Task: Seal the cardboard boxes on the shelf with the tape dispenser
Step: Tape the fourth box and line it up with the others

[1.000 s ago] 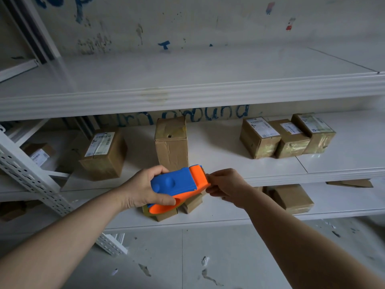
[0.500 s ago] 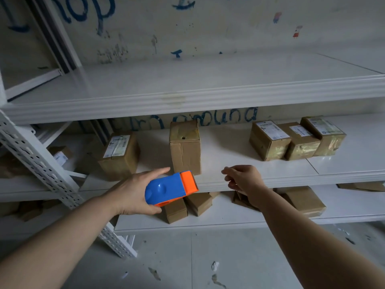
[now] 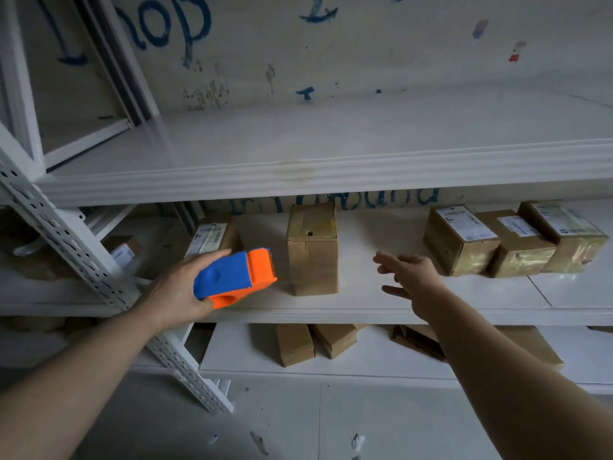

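My left hand (image 3: 179,290) grips a blue and orange tape dispenser (image 3: 235,277) just left of a tall upright cardboard box (image 3: 312,249) on the middle shelf (image 3: 381,308). My right hand (image 3: 413,277) is spread, fingers apart and holding nothing, over the shelf to the right of that box. Three labelled boxes (image 3: 461,239) stand in a row at the right. Another labelled box (image 3: 209,235) is partly hidden behind my left hand.
A white perforated upright (image 3: 83,260) slants down at the left. The upper shelf (image 3: 331,171) overhangs the boxes. More cardboard boxes (image 3: 295,343) lie on the lower shelf, and a small box (image 3: 122,252) sits far left. Grey floor lies below.
My right hand let go of the dispenser's front, moved right and up over the middle shelf, and opened. My left hand raised the dispenser toward the tall box.
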